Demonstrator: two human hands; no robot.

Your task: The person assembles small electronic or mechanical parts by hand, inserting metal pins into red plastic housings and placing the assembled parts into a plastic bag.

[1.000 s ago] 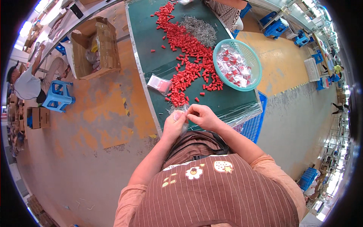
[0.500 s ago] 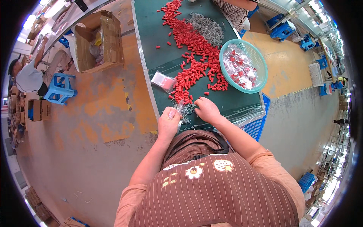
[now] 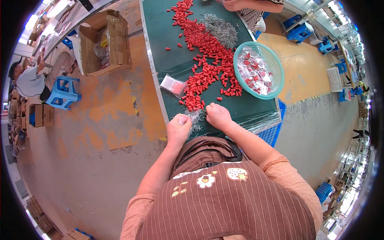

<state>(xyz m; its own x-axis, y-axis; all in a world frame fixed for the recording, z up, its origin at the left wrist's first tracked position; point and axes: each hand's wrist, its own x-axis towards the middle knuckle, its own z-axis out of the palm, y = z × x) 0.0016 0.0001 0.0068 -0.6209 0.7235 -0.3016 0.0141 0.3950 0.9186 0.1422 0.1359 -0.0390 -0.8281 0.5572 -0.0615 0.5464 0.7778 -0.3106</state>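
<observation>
My left hand [image 3: 179, 128] is closed on a small clear plastic bag [image 3: 193, 115] at the near end of the green table. Beside it my right hand [image 3: 218, 116] has its fingers curled together at the bag's right; whatever they pinch is hidden. Small metal screws [image 3: 196, 127] lie in a loose heap under and between both hands. Just beyond spreads a long trail of red cone-shaped caps [image 3: 206, 50]. A clear bag with a white card and red contents [image 3: 173, 86] rests left of the caps.
A turquoise basket [image 3: 280, 82] of filled clear bags stands at the table's right edge. Farther off lies a grey screw pile [image 3: 220, 30], near another person's arm [image 3: 256, 5]. A blue crate [image 3: 272, 134] sits below the right edge; a cardboard box [image 3: 120, 44] is at left.
My right hand has shifted slightly left, closer to the bag, and its fingers are more curled. At the far end, the other person's arm has come farther into view over the table.
</observation>
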